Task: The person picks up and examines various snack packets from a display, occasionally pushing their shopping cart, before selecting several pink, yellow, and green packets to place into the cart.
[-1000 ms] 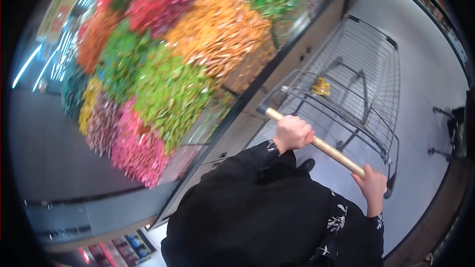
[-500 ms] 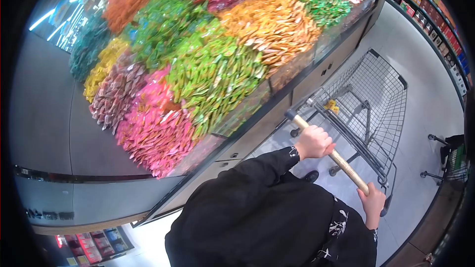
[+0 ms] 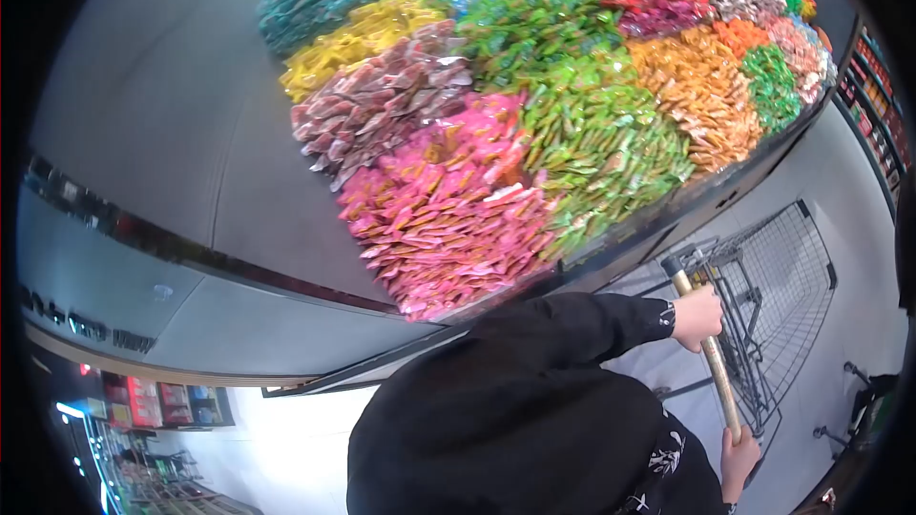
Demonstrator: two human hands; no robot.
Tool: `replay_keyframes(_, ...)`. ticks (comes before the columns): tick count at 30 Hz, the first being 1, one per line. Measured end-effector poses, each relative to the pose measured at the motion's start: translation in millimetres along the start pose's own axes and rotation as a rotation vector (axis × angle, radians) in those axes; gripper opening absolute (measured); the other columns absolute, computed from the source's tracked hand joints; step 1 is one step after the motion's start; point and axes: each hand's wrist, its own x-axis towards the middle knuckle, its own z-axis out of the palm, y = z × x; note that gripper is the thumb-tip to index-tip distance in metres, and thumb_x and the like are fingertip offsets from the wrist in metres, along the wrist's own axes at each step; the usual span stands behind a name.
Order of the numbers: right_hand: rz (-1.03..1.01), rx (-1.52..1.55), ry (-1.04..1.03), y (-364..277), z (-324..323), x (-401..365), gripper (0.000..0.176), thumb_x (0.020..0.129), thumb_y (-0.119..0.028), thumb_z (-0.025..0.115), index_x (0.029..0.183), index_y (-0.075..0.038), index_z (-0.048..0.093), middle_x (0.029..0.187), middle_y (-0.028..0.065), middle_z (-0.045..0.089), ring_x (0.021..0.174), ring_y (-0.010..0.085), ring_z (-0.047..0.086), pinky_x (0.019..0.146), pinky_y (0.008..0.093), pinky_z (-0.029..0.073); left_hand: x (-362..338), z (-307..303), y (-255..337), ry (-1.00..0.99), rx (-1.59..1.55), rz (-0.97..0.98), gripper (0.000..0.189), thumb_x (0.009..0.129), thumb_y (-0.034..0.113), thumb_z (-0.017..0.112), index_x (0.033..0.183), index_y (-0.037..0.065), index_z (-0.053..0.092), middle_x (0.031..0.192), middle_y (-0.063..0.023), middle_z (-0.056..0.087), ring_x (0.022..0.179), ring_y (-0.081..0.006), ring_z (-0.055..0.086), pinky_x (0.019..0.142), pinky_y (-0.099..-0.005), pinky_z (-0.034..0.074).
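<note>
My left hand [image 3: 698, 318] is wrapped round the upper part of a pale, gold-toned cart handle [image 3: 719, 377]. Lower down, my right hand [image 3: 739, 458] closes on the same bar near its other end. The wire shopping cart [image 3: 790, 300] extends to the right of the handle, beside a display of wrapped packets. Pink packets [image 3: 448, 229] lie heaped at the display's near corner, with green packets [image 3: 606, 143] and orange packets [image 3: 701, 86] in piles beyond. Both hands are away from the packets.
The display's dark edge [image 3: 658, 229] runs close along the cart's left side. Stocked shelves [image 3: 873, 110] stand at far right. Another cart's wheels [image 3: 840, 434] show at the lower right. Pale floor [image 3: 277, 443] and more shelving [image 3: 157, 401] appear at lower left.
My view has swung left, so the packet display, cart and hands sit farther right in the picture. Both hands keep hold of the handle.
</note>
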Motion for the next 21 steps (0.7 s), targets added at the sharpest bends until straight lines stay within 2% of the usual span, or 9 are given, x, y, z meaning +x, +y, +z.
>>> replay_keyframes(3, -0.011, -0.047, 0.013, -19.2, 1.1, -8.9, 0.033, 0.073, -0.031, 0.068, 0.07, -0.003, 0.05, 0.057, 0.0192, 0.053, 0.058, 0.041, 0.054, 0.052, 0.0494, 0.04, -12.6, -5.5, 1.0, -0.133, -0.05, -0.12, 0.028, 0.052, 0.036, 0.07, 0.063, 0.011, 0.067, 0.06, -0.0068, 0.062, 0.061, -0.0276, 0.064, 0.056, -0.0383, 0.051)
replay_keyframes(5, -0.026, -0.018, 0.019, -26.7, 1.0, -24.6, 0.033, 0.073, -0.033, 0.068, 0.07, -0.004, 0.052, 0.057, 0.0188, 0.054, 0.057, 0.0408, 0.055, 0.052, 0.0495, 0.041, -25.6, -2.1, 3.7, -0.014, -0.033, -0.059, 0.026, 0.053, 0.035, 0.069, 0.06, 0.01, 0.066, 0.056, -0.0073, 0.061, 0.057, -0.0272, 0.063, 0.053, -0.0383, 0.05)
replay_keyframes(9, -0.009, -0.005, -0.037, -48.7, -17.6, -47.5, 0.037, 0.074, -0.039, 0.068, 0.07, -0.006, 0.053, 0.056, 0.0159, 0.055, 0.055, 0.037, 0.056, 0.051, 0.0462, 0.042, -48.9, -16.2, 22.7, -0.104, -0.018, -0.103, 0.02, 0.056, 0.029, 0.066, 0.06, 0.01, 0.066, 0.056, -0.0078, 0.061, 0.054, -0.0265, 0.063, 0.051, -0.0387, 0.049)
replay_keyframes(12, -0.009, -0.015, -0.094, -53.8, -21.2, -70.3, 0.04, 0.073, -0.044, 0.068, 0.07, -0.008, 0.052, 0.054, 0.0125, 0.055, 0.053, 0.0329, 0.057, 0.049, 0.0431, 0.043, -68.9, -16.4, 39.3, -0.177, -0.014, -0.087, 0.025, 0.063, 0.037, 0.069, 0.063, 0.012, 0.065, 0.058, -0.0068, 0.062, 0.057, -0.0248, 0.064, 0.052, -0.0368, 0.049)
replay_keyframes(14, 0.053, 0.007, -0.136, -53.4, -26.8, -88.6, 0.04, 0.073, -0.045, 0.068, 0.069, -0.008, 0.052, 0.053, 0.0114, 0.055, 0.053, 0.0317, 0.057, 0.049, 0.042, 0.043, -82.3, -20.2, 54.2, -0.204, -0.025, -0.079, 0.028, 0.063, 0.038, 0.071, 0.066, 0.012, 0.063, 0.059, -0.006, 0.062, 0.057, -0.0237, 0.064, 0.053, -0.0365, 0.049)
replay_keyframes(16, -0.046, 0.067, -0.173, -49.8, -36.9, -89.5, 0.041, 0.073, -0.045, 0.067, 0.068, -0.008, 0.05, 0.054, 0.0099, 0.055, 0.051, 0.0301, 0.057, 0.047, 0.0406, 0.043, -90.5, -22.8, 62.9, -0.143, -0.048, -0.063, 0.029, 0.063, 0.037, 0.072, 0.064, 0.012, 0.058, 0.056, -0.0052, 0.059, 0.055, -0.0235, 0.062, 0.052, -0.0366, 0.048)
replay_keyframes(19, -0.047, 0.113, -0.304, -51.2, -53.9, -99.9, 0.04, 0.074, -0.044, 0.067, 0.07, -0.008, 0.048, 0.054, 0.0091, 0.054, 0.051, 0.03, 0.056, 0.047, 0.0405, 0.042, -103.3, -36.0, 75.3, -0.259, -0.104, -0.03, 0.03, 0.067, 0.036, 0.071, 0.073, 0.011, 0.055, 0.062, -0.0058, 0.06, 0.062, -0.0241, 0.063, 0.057, -0.0365, 0.048)
replay_keyframes(20, -0.119, 0.144, -0.302, -50.7, -58.0, -100.7, 0.032, 0.081, -0.036, 0.061, 0.072, -0.008, 0.048, 0.055, 0.009, 0.053, 0.051, 0.0301, 0.055, 0.048, 0.0412, 0.041, -106.5, -43.5, 74.1, -0.29, -0.221, -0.002, 0.029, 0.069, 0.033, 0.07, 0.079, 0.01, 0.056, 0.068, -0.0072, 0.062, 0.067, -0.0254, 0.063, 0.06, -0.0369, 0.048)
replay_keyframes(21, -0.098, 0.144, -0.314, -48.6, -60.0, -101.5, 0.032, 0.081, -0.036, 0.061, 0.072, -0.008, 0.048, 0.055, 0.009, 0.053, 0.051, 0.0301, 0.055, 0.048, 0.0412, 0.041, -107.4, -52.6, 68.7, -0.316, -0.336, 0.026, 0.028, 0.071, 0.031, 0.07, 0.085, 0.009, 0.058, 0.073, -0.0087, 0.063, 0.073, -0.0267, 0.063, 0.063, -0.0372, 0.048)
